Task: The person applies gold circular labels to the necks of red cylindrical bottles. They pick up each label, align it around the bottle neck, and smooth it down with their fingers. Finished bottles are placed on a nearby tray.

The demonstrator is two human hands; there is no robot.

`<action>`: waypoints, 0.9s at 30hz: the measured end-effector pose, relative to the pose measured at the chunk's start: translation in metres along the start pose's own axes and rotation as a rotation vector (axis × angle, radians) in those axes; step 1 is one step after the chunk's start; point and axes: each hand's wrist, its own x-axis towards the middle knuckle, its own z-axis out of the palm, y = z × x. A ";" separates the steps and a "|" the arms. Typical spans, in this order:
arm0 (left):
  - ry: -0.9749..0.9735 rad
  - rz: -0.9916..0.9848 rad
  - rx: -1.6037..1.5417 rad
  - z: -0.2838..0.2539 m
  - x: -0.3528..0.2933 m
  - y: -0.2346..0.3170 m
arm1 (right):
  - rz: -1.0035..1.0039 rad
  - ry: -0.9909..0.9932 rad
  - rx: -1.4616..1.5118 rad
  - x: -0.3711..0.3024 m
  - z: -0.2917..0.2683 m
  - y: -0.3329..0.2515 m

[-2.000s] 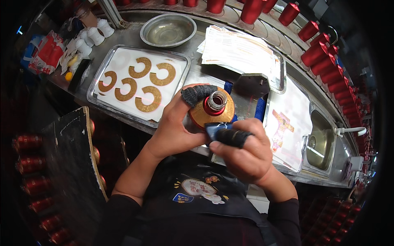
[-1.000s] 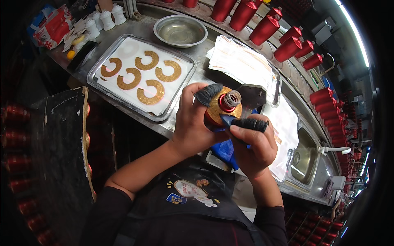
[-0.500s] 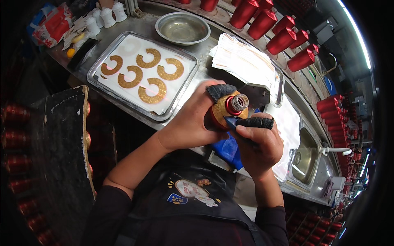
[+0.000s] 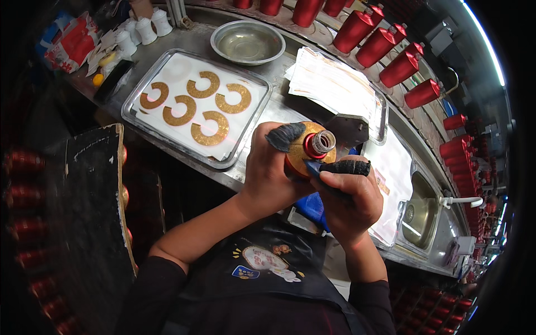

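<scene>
Clearly the left hand should grip the gold, red-necked bottle steady while the right hand, pinching a blue tool, presses gently.

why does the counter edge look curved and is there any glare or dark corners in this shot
Head view: fisheye bends the steel counter toward the rim; corners fall black. A light strip at upper right flares; sheen glints off the metal bowl and tray. Both hands, left hand and right hand, and the gold bottle stay sharp.
</scene>
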 end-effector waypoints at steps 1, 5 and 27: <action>-0.055 -0.122 -0.146 0.000 0.000 -0.002 | -0.003 0.008 -0.001 0.000 0.001 0.000; -0.199 -0.219 -0.386 -0.004 -0.004 -0.009 | 0.006 0.024 -0.003 -0.002 0.003 -0.001; 0.130 -0.091 0.053 0.016 -0.022 -0.002 | -0.177 0.032 0.046 -0.019 0.000 0.002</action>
